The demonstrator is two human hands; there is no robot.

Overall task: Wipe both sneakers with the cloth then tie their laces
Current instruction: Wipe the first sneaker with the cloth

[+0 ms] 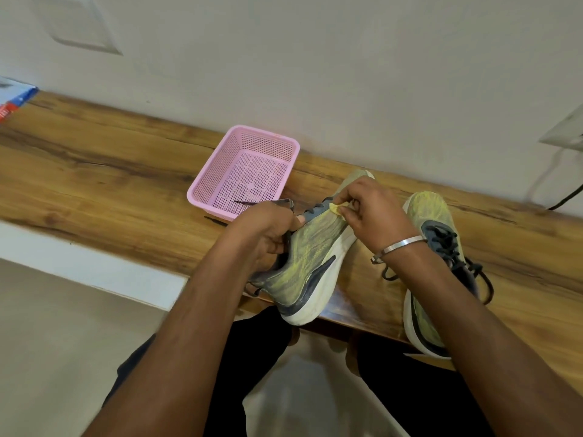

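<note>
The left hand (268, 231) grips the yellow-green sneaker (303, 266) at its collar; the right hand (372, 212) pinches a small yellow cloth (336, 208) against its knit side.

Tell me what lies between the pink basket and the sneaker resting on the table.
In the head view, the held sneaker lies between the pink basket and the resting sneaker, gripped by the left hand, the right hand pinching the cloth.

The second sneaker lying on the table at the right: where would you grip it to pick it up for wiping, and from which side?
Probably at the collar of the second sneaker, reaching down from above. It rests on its sole with the opening up and its toe pointing towards the wall, and the right hand, which now pinches the yellow cloth, is the nearer one. Its loose laces may trail.
</note>
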